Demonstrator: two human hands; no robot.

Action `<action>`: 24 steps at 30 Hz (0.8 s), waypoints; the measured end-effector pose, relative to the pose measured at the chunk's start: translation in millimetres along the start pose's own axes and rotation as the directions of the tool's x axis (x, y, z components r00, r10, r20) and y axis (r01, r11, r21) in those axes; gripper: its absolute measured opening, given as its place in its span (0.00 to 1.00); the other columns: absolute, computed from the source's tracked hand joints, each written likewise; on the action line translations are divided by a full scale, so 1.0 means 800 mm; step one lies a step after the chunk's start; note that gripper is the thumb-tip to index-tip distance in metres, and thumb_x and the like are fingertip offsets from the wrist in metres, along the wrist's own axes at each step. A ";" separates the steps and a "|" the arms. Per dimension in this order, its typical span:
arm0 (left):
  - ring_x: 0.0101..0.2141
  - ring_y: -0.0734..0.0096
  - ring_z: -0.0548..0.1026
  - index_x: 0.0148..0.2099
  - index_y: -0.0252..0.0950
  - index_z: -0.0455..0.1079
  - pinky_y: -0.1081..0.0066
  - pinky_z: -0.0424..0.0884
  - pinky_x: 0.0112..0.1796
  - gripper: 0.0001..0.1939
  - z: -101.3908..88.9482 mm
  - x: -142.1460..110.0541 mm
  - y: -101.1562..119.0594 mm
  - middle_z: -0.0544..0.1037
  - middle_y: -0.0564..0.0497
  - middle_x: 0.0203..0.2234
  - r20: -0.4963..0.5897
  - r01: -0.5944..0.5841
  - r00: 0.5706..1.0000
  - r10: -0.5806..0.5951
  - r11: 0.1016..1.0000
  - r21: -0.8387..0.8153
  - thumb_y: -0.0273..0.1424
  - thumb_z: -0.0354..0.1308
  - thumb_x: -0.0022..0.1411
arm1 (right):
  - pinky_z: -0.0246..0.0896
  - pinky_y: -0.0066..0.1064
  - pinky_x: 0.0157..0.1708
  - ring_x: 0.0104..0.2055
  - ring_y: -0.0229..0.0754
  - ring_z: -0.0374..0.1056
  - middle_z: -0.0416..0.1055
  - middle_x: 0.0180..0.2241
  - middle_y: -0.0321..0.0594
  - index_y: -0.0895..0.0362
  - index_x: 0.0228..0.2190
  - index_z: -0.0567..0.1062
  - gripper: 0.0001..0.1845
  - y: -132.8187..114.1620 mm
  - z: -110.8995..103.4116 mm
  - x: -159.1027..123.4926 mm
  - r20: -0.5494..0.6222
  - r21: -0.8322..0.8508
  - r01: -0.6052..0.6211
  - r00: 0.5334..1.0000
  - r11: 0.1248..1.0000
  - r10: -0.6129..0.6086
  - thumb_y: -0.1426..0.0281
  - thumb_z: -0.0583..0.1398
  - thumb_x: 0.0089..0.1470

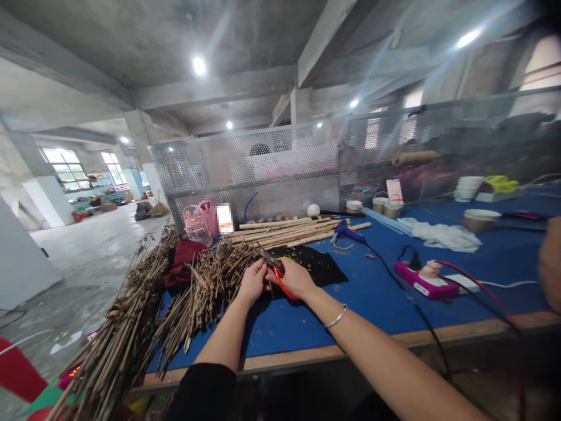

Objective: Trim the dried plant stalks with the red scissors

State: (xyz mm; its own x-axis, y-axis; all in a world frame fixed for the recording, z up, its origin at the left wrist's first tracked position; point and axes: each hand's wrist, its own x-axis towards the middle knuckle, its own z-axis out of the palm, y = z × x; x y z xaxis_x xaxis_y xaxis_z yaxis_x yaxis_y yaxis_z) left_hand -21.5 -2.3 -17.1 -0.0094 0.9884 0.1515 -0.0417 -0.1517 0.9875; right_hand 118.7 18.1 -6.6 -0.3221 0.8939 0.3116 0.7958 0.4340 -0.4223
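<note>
My right hand (pixel 300 279) is closed around a pair of red-handled scissors (pixel 289 289). Their dark blades point up and to the left, close to my left fingertips. My left hand (pixel 253 284) pinches what looks like a thin dried stem, mostly hidden by the fingers. Both hands are nearly together above a black cloth (pixel 326 266) on the blue tabletop (pixel 372 304). Just left of my left hand lies a heap of cut dried stalks (pixel 210 280) with seed heads. Longer dried stalks (pixel 118 327) hang over the table's left edge.
Pale wooden sticks (pixel 284 231) lie behind the hands, beside a blue glue gun (pixel 348 233). At right are a purple power strip (pixel 423 282) with trailing cords, white cloth (pixel 442 234) and tubs (pixel 481 220). A perforated metal screen (pixel 245 169) backs the table. Part of another person shows far right.
</note>
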 end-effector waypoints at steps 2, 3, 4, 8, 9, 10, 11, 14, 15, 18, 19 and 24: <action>0.17 0.80 0.63 0.48 0.34 0.66 0.79 0.64 0.16 0.21 0.000 0.000 -0.001 0.68 0.55 0.20 -0.005 0.002 1.000 -0.002 1.000 -0.002 0.39 0.53 0.54 | 0.51 0.28 0.28 0.34 0.42 0.67 0.70 0.32 0.41 0.57 0.34 0.66 0.27 -0.001 0.001 -0.001 0.013 0.003 -0.029 0.999 1.000 0.029 0.46 0.53 0.45; 0.17 0.80 0.64 0.48 0.34 0.66 0.79 0.64 0.17 0.21 0.000 0.000 -0.001 0.69 0.54 0.21 -0.004 0.002 1.000 -0.002 1.000 -0.004 0.39 0.52 0.54 | 0.51 0.28 0.28 0.34 0.43 0.67 0.71 0.32 0.41 0.56 0.34 0.66 0.27 -0.001 0.001 -0.001 0.013 0.001 -0.035 0.999 0.999 0.035 0.46 0.53 0.45; 0.18 0.79 0.65 0.47 0.34 0.66 0.78 0.65 0.17 0.20 0.001 0.000 -0.001 0.70 0.53 0.22 -0.003 0.002 1.000 -0.002 1.000 -0.001 0.38 0.52 0.54 | 0.51 0.28 0.28 0.34 0.43 0.68 0.71 0.32 0.41 0.56 0.33 0.66 0.27 -0.002 0.001 -0.001 0.009 -0.003 -0.040 0.999 0.999 0.040 0.45 0.53 0.44; 0.20 0.78 0.68 0.46 0.34 0.68 0.78 0.66 0.19 0.17 0.001 -0.002 -0.001 0.73 0.51 0.26 -0.041 -0.008 0.999 0.010 0.997 0.071 0.36 0.53 0.54 | 0.53 0.29 0.29 0.35 0.46 0.68 0.71 0.32 0.42 0.56 0.33 0.67 0.29 -0.003 -0.002 -0.002 0.002 -0.027 -0.074 0.997 0.997 0.075 0.44 0.53 0.43; 0.21 0.77 0.69 0.45 0.34 0.68 0.78 0.66 0.19 0.17 0.000 -0.002 0.000 0.74 0.50 0.26 -0.064 -0.009 0.998 0.016 0.995 0.094 0.35 0.54 0.54 | 0.54 0.29 0.29 0.36 0.46 0.68 0.72 0.32 0.43 0.56 0.33 0.67 0.29 -0.004 -0.003 -0.002 0.006 -0.034 -0.089 0.996 0.995 0.089 0.43 0.53 0.42; 0.22 0.77 0.69 0.45 0.34 0.69 0.79 0.66 0.19 0.16 0.000 -0.002 0.000 0.74 0.50 0.26 -0.086 -0.009 0.996 0.018 0.994 0.113 0.33 0.54 0.53 | 0.54 0.29 0.30 0.36 0.46 0.68 0.72 0.33 0.43 0.56 0.33 0.67 0.29 -0.004 -0.004 -0.002 0.010 -0.040 -0.103 0.995 0.994 0.103 0.43 0.53 0.42; 0.22 0.77 0.69 0.44 0.34 0.69 0.79 0.66 0.19 0.16 -0.001 -0.002 0.001 0.75 0.50 0.26 -0.101 -0.008 0.995 0.021 0.992 0.127 0.32 0.55 0.53 | 0.55 0.29 0.31 0.37 0.46 0.68 0.72 0.33 0.44 0.56 0.33 0.68 0.30 -0.004 -0.005 -0.002 0.016 -0.046 -0.116 0.993 0.992 0.117 0.43 0.53 0.42; 0.21 0.78 0.69 0.44 0.33 0.70 0.80 0.66 0.18 0.15 -0.002 -0.001 0.001 0.76 0.50 0.27 -0.098 0.001 0.995 0.015 0.988 0.155 0.30 0.54 0.53 | 0.57 0.30 0.32 0.38 0.47 0.69 0.72 0.34 0.44 0.56 0.34 0.69 0.31 -0.003 -0.007 -0.001 0.034 -0.070 -0.143 0.989 0.987 0.145 0.42 0.53 0.41; 0.21 0.78 0.69 0.44 0.33 0.70 0.80 0.65 0.18 0.15 -0.002 -0.001 0.000 0.76 0.50 0.28 -0.094 0.005 0.996 0.010 0.987 0.160 0.29 0.54 0.53 | 0.58 0.31 0.32 0.37 0.48 0.69 0.72 0.34 0.44 0.56 0.34 0.69 0.31 -0.003 -0.007 0.000 0.042 -0.080 -0.148 0.987 0.986 0.152 0.42 0.53 0.41; 0.21 0.78 0.70 0.44 0.34 0.70 0.80 0.65 0.18 0.14 -0.003 0.000 -0.001 0.76 0.50 0.27 -0.096 0.024 0.995 -0.008 0.986 0.164 0.29 0.53 0.54 | 0.59 0.32 0.32 0.37 0.49 0.69 0.73 0.33 0.45 0.56 0.33 0.70 0.32 0.001 -0.005 0.002 0.054 -0.108 -0.141 0.988 0.984 0.148 0.41 0.51 0.41; 0.21 0.78 0.70 0.44 0.34 0.70 0.80 0.65 0.18 0.14 -0.003 0.000 -0.001 0.76 0.50 0.27 -0.100 0.030 0.995 -0.014 0.986 0.163 0.29 0.53 0.54 | 0.59 0.32 0.32 0.37 0.49 0.69 0.73 0.33 0.46 0.56 0.33 0.70 0.32 0.002 -0.004 0.003 0.050 -0.116 -0.133 0.989 0.984 0.140 0.41 0.50 0.42; 0.22 0.77 0.71 0.43 0.34 0.70 0.81 0.65 0.18 0.14 -0.004 0.001 -0.004 0.76 0.49 0.27 -0.131 0.036 0.991 -0.014 0.986 0.164 0.30 0.54 0.53 | 0.59 0.34 0.33 0.37 0.49 0.69 0.73 0.33 0.45 0.55 0.33 0.71 0.31 0.005 0.000 0.003 0.021 -0.157 -0.096 0.995 0.983 0.100 0.42 0.48 0.44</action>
State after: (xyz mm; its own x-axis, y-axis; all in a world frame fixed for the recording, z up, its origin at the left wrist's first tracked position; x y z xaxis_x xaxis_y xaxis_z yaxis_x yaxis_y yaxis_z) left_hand -24.3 -1.1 -20.0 -0.1394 0.9816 0.1307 0.1224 -0.1139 0.9859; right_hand 121.2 21.9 -7.2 -0.2515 0.9351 0.2496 0.8936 0.3234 -0.3113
